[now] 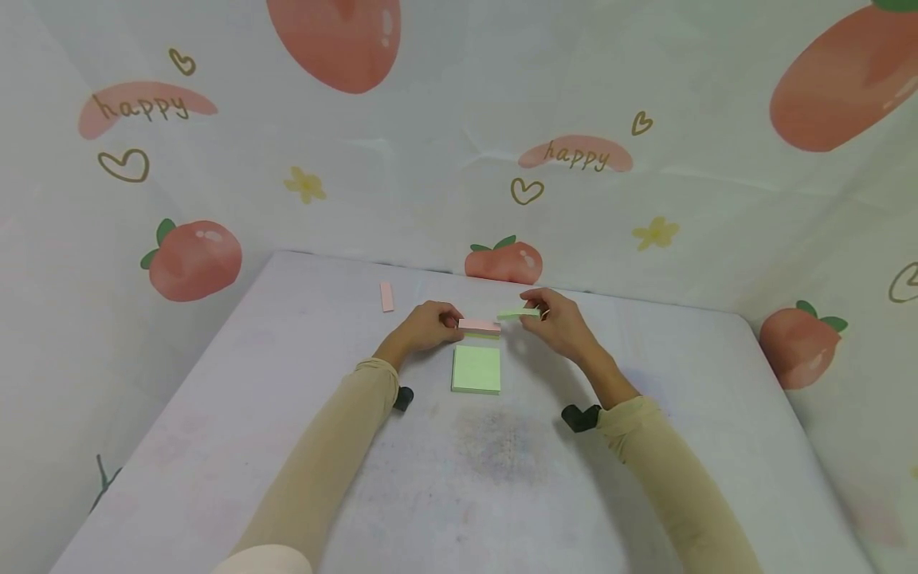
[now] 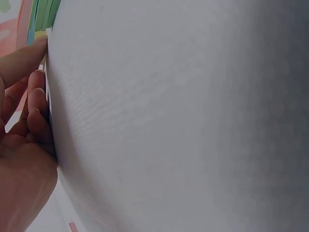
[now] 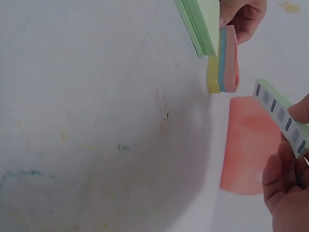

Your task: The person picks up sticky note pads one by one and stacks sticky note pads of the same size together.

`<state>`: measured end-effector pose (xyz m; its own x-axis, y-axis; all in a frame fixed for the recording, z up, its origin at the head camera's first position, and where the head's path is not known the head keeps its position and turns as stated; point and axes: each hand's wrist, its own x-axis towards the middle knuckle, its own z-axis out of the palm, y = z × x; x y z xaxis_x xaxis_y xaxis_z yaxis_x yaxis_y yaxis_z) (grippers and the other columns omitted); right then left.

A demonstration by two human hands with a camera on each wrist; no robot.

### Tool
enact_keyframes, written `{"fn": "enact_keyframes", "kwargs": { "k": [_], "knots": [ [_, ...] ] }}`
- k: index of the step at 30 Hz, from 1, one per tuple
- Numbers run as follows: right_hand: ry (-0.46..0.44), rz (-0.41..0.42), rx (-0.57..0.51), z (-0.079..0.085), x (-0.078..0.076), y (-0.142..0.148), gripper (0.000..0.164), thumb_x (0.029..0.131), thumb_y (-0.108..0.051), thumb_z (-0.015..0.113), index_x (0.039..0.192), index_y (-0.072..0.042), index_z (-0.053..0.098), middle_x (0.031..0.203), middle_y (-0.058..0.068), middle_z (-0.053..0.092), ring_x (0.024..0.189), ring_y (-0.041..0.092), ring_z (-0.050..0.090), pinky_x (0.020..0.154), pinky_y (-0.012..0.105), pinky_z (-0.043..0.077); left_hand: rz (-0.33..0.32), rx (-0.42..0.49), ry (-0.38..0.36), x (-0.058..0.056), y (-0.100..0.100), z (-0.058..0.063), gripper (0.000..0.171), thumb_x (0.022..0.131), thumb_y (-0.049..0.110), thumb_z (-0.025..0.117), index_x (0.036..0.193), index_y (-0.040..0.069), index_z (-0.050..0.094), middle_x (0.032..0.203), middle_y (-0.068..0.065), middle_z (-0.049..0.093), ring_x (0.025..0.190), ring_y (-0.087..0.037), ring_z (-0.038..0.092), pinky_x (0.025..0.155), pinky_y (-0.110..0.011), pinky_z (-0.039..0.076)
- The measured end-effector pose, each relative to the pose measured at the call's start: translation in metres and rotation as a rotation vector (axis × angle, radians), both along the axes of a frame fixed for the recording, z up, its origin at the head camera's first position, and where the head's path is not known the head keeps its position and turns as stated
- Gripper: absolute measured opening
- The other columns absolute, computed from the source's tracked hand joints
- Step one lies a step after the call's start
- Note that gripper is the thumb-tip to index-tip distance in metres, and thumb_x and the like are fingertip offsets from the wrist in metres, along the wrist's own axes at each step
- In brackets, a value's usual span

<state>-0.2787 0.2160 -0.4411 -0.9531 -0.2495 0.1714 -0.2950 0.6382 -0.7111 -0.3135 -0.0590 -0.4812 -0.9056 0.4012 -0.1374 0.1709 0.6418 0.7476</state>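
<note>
My left hand (image 1: 429,325) grips the left end of a small pile of narrow sticky note pads (image 1: 479,328) on the table. In the right wrist view the pile shows a yellow pad (image 3: 213,77), a blue one (image 3: 222,63) and a pink one (image 3: 231,58) on top. Just right of the pile, my right hand (image 1: 562,323) pinches a narrow light green sticky note pad (image 1: 515,314) above the table; its printed underside shows in the right wrist view. A square green sticky note pad (image 1: 476,369) lies nearer the person, in front of the pile.
A single pink strip (image 1: 387,296) lies at the back left of the table. The pale table (image 1: 344,486) meets a fruit-patterned cloth backdrop (image 1: 416,143) behind and at both sides. Black devices (image 1: 579,418) sit at both wrists.
</note>
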Motion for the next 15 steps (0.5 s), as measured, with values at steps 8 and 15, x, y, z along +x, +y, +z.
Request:
{"fn": "enact_keyframes", "kwargs": {
  "k": [8, 15],
  "knots": [
    [0.002, -0.009, -0.098, -0.0017, 0.0005, -0.0039, 0.040, 0.093, -0.009, 0.070, 0.131, 0.001, 0.062, 0.113, 0.017, 0.068, 0.099, 0.025, 0.059, 0.085, 0.022, 0.047, -0.004, 0.001, 0.003, -0.0018, -0.0007, -0.0024, 0.030, 0.091, 0.023, 0.076, 0.118, 0.010, 0.070, 0.097, -0.002, 0.063, 0.090, -0.016, 0.055, 0.085, -0.029, 0.044],
    [0.002, -0.035, -0.168, -0.0032, 0.0005, -0.0076, 0.045, 0.092, -0.011, 0.076, 0.132, -0.001, 0.061, 0.116, 0.021, 0.072, 0.094, 0.025, 0.059, 0.078, 0.012, 0.044, -0.005, -0.004, 0.010, -0.0008, -0.0003, -0.0007, 0.030, 0.091, 0.022, 0.076, 0.118, 0.010, 0.070, 0.098, -0.003, 0.064, 0.092, -0.017, 0.056, 0.087, -0.030, 0.045]
  ]
}}
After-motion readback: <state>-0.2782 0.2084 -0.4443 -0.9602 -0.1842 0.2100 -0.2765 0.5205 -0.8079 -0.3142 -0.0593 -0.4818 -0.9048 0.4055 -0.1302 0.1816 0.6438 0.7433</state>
